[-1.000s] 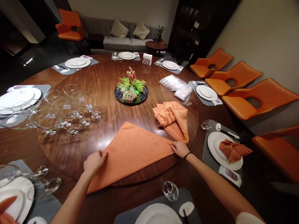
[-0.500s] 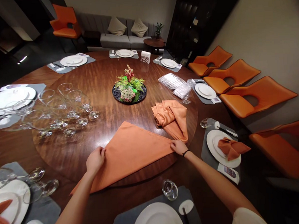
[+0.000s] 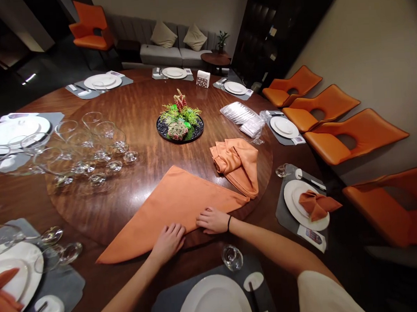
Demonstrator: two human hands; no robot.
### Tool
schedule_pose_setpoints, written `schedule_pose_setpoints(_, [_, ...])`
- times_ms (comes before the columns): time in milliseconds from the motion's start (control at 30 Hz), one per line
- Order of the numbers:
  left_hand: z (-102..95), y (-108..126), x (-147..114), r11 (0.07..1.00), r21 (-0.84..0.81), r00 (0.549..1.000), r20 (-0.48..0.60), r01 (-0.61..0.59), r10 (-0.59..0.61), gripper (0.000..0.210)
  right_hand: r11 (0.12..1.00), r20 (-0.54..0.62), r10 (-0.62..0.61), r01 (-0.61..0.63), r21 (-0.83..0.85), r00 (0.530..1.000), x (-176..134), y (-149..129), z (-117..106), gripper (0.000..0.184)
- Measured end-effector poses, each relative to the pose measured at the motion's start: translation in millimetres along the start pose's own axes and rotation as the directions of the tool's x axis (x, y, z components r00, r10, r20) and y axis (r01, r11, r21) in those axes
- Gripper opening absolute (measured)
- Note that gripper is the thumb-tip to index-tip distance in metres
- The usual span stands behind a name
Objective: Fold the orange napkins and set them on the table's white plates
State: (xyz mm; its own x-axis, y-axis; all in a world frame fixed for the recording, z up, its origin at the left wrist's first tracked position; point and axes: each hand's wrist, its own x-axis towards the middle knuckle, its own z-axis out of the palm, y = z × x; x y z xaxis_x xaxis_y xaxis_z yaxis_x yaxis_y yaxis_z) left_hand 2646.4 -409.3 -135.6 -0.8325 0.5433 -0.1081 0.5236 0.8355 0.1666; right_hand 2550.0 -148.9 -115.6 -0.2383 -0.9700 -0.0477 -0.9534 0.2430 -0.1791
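An orange cloth napkin [image 3: 169, 204] lies folded into a wide triangle on the wooden turntable, its long edge towards me. My left hand [image 3: 169, 242] rests on that near edge, fingers bent slightly over the cloth. Just to its right, my right hand [image 3: 213, 220] lies on the same edge with its fingers apart. The undersides of both hands are hidden. Beyond the triangle's right corner sits a pile of folded orange napkins [image 3: 238, 161].
Several stemmed glasses [image 3: 100, 154] crowd the left of the turntable [image 3: 149, 157]. A plant centrepiece [image 3: 179, 120] and wrapped white packets [image 3: 241, 114] stand farther back. Nearest me are a small glass [image 3: 232, 258] and a white plate [image 3: 214, 304]. A plate at right bears a folded napkin [image 3: 317, 204].
Both hands have left the napkin's two sides and come together at the middle of its near edge. The right corner, held before, now lies on the table.
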Motion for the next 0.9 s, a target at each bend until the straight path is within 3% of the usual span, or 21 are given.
schedule_pose_setpoints(100, [12.0,-25,-28,0.997,0.053,0.998,0.027,0.047,-0.048,0.032,0.995,-0.001,0.062,-0.062,-0.075,0.998,-13,14,13,0.024])
schedule_pose_setpoints(200, [23.4,-72,-72,0.989,0.068,0.991,0.015,0.134,-0.135,0.039,0.975,-0.111,0.193,-0.203,-0.092,0.975,-64,46,22,0.024])
schedule_pose_setpoints(333, [33.1,-131,-140,0.971,-0.014,0.97,-0.051,0.239,-0.239,0.039,0.937,-0.28,0.343,-0.349,0.031,0.897,-142,79,24,0.032])
schedule_pose_setpoints(467, [32.6,-164,-182,0.956,-0.17,0.959,-0.115,0.238,-0.259,0.03,0.854,-0.287,0.515,-0.455,0.252,0.808,-188,79,22,0.04])
schedule_pose_setpoints(600, [26.4,-173,-190,0.939,-0.213,0.943,-0.138,0.271,-0.303,0.019,0.665,-0.171,0.701,-0.549,0.506,0.692,-204,70,23,0.038])
schedule_pose_setpoints(733, [14.1,-175,-183,0.897,-0.298,0.91,-0.158,0.326,-0.383,0.022,0.457,-0.038,0.833,-0.65,0.607,0.551,-206,70,20,0.028])
schedule_pose_setpoints(800, [8.1,-178,-178,0.793,-0.467,0.864,-0.111,0.39,-0.49,0.024,0.389,0.001,0.869,-0.684,0.617,0.495,-203,72,17,0.026])
schedule_pose_setpoints(900, [4.2,-186,-167,0.5,-0.724,0.754,0.042,0.475,-0.655,0.038,0.327,-0.02,0.907,-0.676,0.66,0.42,-195,75,12,0.03])
